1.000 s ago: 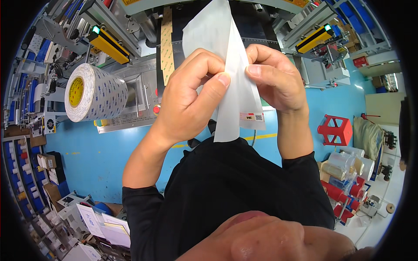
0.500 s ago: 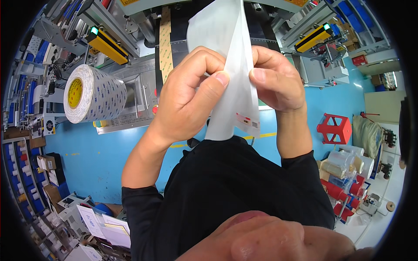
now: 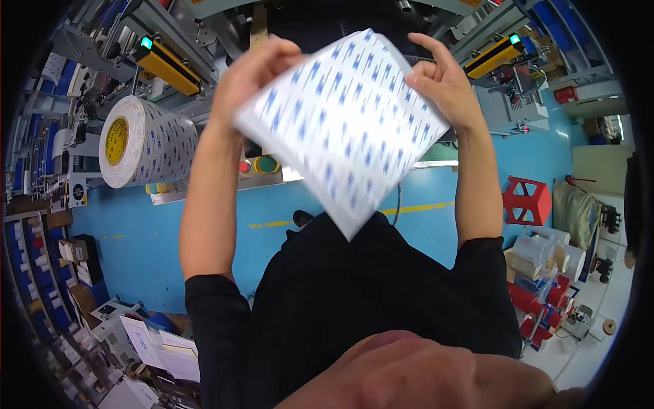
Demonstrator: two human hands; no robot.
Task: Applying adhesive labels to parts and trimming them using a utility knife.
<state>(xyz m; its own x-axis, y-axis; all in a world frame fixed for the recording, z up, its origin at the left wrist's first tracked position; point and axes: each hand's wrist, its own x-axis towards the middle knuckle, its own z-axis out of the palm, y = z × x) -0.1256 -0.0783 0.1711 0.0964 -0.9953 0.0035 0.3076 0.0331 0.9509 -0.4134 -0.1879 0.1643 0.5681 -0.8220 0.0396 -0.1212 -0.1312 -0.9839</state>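
A squarish white sheet of backing paper with a blue printed pattern hangs tilted in front of me, its lowest corner over my lap. My left hand has its fingers curled at the sheet's upper left edge, somewhat blurred. On the opposite edge, my right hand pinches the sheet between thumb and bent fingers, while its index finger sticks out. The back of the sheet is hidden.
A large roll of printed white tape is mounted at the left. Yellow sensor bars flank the dark machine bed ahead. Coloured buttons line its front edge. A red stool stands on the blue floor at the right.
The folded, plain white sheet has been opened out and turned, so its blue-patterned face now shows. My hands have moved apart and slightly up, the left one going further left.
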